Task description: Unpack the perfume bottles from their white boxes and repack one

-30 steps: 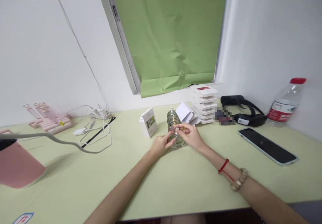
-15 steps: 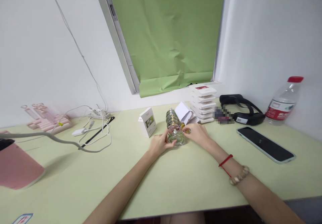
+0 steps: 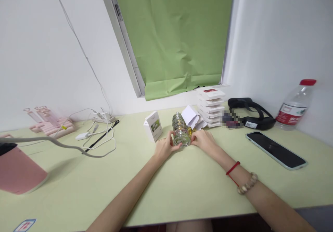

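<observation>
Your left hand [image 3: 164, 148] curves, fingers half open, against clear glassware [image 3: 179, 125] on the surface [image 3: 166, 190]; your right hand [image 3: 204, 140] bunches its fingers beside it, any hold unclear.

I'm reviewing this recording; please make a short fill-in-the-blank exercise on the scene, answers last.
1. The near end of the clear glassware is between the left hand and right hand.
The red cord circles the ____ wrist.
2. The phone lies with its ____ facing up.
3. The cap on the plastic bottle is coloured ____.

Missing words: right; screen; red.
</observation>
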{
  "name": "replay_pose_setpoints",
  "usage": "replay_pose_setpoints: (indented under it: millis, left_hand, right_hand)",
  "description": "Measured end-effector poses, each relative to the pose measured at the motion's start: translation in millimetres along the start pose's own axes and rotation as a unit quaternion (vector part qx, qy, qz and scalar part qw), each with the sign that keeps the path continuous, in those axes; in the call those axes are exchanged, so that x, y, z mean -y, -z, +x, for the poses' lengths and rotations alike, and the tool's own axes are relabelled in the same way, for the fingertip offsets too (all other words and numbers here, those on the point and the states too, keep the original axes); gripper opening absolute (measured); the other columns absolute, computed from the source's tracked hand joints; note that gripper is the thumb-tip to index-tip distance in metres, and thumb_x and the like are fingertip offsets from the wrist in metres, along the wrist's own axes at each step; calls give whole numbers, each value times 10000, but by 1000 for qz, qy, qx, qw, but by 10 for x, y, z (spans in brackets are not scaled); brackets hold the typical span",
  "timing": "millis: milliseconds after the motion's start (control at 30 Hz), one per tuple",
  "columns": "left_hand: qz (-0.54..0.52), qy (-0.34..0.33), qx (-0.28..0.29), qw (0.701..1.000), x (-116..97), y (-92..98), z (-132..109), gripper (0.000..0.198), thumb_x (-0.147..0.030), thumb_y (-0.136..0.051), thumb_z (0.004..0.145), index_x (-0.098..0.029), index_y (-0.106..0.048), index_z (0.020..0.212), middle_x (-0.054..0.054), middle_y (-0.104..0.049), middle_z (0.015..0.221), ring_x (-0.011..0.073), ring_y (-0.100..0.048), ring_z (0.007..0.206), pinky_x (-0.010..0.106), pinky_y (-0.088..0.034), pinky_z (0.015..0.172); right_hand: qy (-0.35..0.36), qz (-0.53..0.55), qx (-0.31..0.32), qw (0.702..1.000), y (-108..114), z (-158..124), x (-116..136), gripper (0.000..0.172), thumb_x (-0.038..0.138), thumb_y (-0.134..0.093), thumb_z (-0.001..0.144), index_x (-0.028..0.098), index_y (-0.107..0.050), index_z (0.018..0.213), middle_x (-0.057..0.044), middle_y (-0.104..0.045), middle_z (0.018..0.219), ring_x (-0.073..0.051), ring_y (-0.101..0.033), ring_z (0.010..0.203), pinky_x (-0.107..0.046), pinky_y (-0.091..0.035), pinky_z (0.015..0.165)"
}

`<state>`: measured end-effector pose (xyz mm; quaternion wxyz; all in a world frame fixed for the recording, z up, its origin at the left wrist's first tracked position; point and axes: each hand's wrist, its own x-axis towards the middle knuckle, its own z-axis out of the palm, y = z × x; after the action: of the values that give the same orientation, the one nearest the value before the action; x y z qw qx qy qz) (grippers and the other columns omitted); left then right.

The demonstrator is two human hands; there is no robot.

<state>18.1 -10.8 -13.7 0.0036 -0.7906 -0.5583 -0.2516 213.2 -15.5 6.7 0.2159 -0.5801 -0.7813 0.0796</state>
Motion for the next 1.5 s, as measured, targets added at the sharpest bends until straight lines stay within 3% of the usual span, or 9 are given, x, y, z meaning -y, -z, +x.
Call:
replay_pose_setpoints:
  millis: [333, 567, 767, 933, 1167, 1300, 1500]
  left_hand:
    - [27, 3, -2, 1000, 15, -9, 6, 408, -590, -478, 699, -199, -484, 815, -44, -566, 554, 118, -531, 500, 206, -287, 458]
    - [73, 63, 46, 994, 8, 44, 29, 493, -674, -396, 695, -204, -545, 699, -7, -614, 595, 149, -569, 575, 224, -288, 490]
    - [70, 49, 79, 993, 23, 50, 36, 470, -632, -391, 732, -206, -564, 823, 3, -632, 642, 157, -587, 621, 223, -291, 500]
    - [90, 40, 80, 992, 2, 62, 24, 465, -625, -386, 742, -197, -565, 780, 5, -622, 621, 154, -582, 611, 223, -279, 498]
    - [124, 29, 107, 986, 10, 77, 51, 525, -659, -346, 750, -189, -582, 760, 35, -632, 658, 177, -582, 614, 233, -283, 504]
    - [129, 31, 110, 985, -3, 70, 50, 545, -670, -320, 751, -193, -580, 790, 43, -633, 663, 194, -590, 628, 243, -290, 505]
    - [140, 58, 97, 984, -38, 41, 26, 584, -680, -333, 736, -185, -530, 975, 57, -638, 678, 221, -606, 659, 251, -323, 521]
  right_hand:
    - [3, -15, -15, 1000, -44, 0, -10, 49, 217, -616, 695, 214, -648, 733, -6, -678, 782, -150, -603, 738, -215, -303, 552]
    - [15, -21, -27, 999, -30, 5, 25, 163, 304, -647, 661, 220, -634, 799, -2, -673, 831, -152, -604, 766, -211, -298, 546]
    - [20, -37, -18, 999, -23, -5, 62, 307, 478, -674, 593, 215, -630, 746, -8, -665, 805, -167, -597, 737, -224, -281, 535]
    - [2, -31, -30, 999, -18, -21, 93, 394, 591, -528, 690, 209, -624, 666, -18, -649, 695, -161, -592, 679, -233, -295, 537]
    - [-33, 18, -122, 992, -45, -22, 101, 443, 590, -597, 616, 244, -606, 892, -14, -669, 850, -175, -606, 761, -246, -370, 606]
    - [-39, 36, -124, 991, -85, -18, 120, 571, 593, -607, 600, 258, -562, 1060, -21, -678, 866, -199, -613, 802, -259, -391, 628]
    - [-13, 48, -103, 993, -107, -23, 121, 378, 549, -562, 679, 285, -639, 939, 8, -682, 774, -163, -612, 688, -232, -356, 561]
